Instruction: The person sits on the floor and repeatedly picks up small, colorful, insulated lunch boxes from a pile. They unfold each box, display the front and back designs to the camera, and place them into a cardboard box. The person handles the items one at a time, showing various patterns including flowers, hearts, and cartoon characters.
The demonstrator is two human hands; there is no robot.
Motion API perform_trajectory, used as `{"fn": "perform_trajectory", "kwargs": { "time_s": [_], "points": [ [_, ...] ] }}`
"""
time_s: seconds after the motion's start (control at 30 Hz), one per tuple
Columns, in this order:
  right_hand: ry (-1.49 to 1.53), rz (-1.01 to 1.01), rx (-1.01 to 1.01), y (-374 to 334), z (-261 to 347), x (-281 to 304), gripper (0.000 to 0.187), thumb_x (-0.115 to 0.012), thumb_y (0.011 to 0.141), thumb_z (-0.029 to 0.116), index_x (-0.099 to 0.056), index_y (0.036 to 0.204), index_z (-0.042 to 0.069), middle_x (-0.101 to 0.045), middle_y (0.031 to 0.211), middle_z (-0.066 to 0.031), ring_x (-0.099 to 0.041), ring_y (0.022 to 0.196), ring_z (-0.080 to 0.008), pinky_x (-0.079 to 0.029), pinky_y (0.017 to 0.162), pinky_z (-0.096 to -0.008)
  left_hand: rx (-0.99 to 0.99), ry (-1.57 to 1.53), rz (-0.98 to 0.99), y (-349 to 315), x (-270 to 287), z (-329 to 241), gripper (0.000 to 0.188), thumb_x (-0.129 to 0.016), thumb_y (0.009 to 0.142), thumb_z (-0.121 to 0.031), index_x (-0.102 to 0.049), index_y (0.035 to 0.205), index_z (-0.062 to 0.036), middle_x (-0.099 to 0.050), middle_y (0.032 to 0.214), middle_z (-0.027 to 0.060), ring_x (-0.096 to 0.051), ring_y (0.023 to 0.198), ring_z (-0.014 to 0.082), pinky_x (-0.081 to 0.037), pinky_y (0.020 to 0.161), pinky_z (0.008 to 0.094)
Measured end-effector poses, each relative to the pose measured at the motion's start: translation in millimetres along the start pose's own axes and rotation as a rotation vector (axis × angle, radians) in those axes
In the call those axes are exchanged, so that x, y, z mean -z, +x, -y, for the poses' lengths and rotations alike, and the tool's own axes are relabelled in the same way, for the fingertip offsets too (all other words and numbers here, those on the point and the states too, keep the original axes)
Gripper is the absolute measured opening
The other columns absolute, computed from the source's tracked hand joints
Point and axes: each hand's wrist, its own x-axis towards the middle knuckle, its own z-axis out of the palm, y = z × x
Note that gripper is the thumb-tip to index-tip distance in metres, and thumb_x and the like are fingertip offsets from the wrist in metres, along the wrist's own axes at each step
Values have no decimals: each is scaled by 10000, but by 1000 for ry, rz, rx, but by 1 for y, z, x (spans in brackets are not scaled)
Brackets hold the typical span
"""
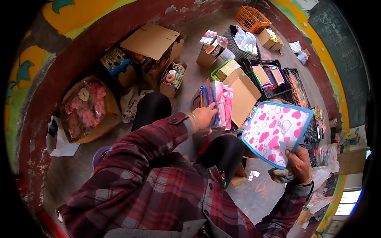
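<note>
In my right hand [300, 164] is a white square with pink hearts and blue edging [274, 133], held up by its lower right corner with thumb and fingers closed on it. A greyish crumpled cloth [281, 175] hangs beside that hand; whether I grip it too is unclear. My left hand [204, 117] reaches to a row of upright, blue-edged flat pieces [207, 96]. Its fingers are extended and touch their edges. Just right of them stand pink pieces in clear wrapping [227, 101]. An open cardboard box flap [242, 99] leans beyond these.
Cardboard boxes [151, 41] with mixed goods stand at the far left, near a large box of pink wrapped items [85, 105]. Black crates [266, 77] and an orange basket [252, 19] lie at the far right. Plastic bags [327, 158] crowd the right side.
</note>
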Motion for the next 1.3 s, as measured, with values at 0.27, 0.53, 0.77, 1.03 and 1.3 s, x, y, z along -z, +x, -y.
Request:
{"fn": "perform_trajectory", "kwargs": {
  "time_s": [0.27,0.53,0.77,1.03,1.3],
  "points": [
    [-285,222,81,74,32,-19,216,-536,863,85,-599,1026,-43,-646,834,-83,-570,748,-120,-458,693,-281,101,214,252,27,-11,38,201,-561,764,-91,-629,947,-40,-540,1097,147,-614,928,325,-500,787,420],
    [-241,337,150,132,0,-56,216,-545,864,102,-596,1016,-44,-635,815,-85,-555,743,-118,-459,699,-292,185,-6,318,23,-10,46,207,-626,757,-187,-624,903,-41,-562,1051,181,-591,962,366,-484,807,443],
    [-263,420,183,159,-10,-78,224,-550,867,107,-601,1028,-40,-635,829,-111,-564,746,-142,-460,717,-296,223,14,338,18,-6,40,278,-630,772,-186,-598,1013,-52,-580,1014,184,-591,967,369,-483,820,441],
    [-428,406,340,192,-31,-114,198,-548,826,151,-586,863,-40,-601,783,-231,-590,748,-362,-465,691,-401,233,57,359,16,-15,42,287,-614,765,-153,-601,1039,-68,-585,1040,177,-602,954,359,-494,806,444],
    [-680,335,349,236,-98,-188,179,-531,758,157,-601,789,-5,-595,785,-270,-585,797,-427,-460,720,-475,239,23,389,15,-1,33,258,-581,782,-123,-594,1016,-16,-609,997,188,-616,926,366,-504,792,440]
  ]
}}
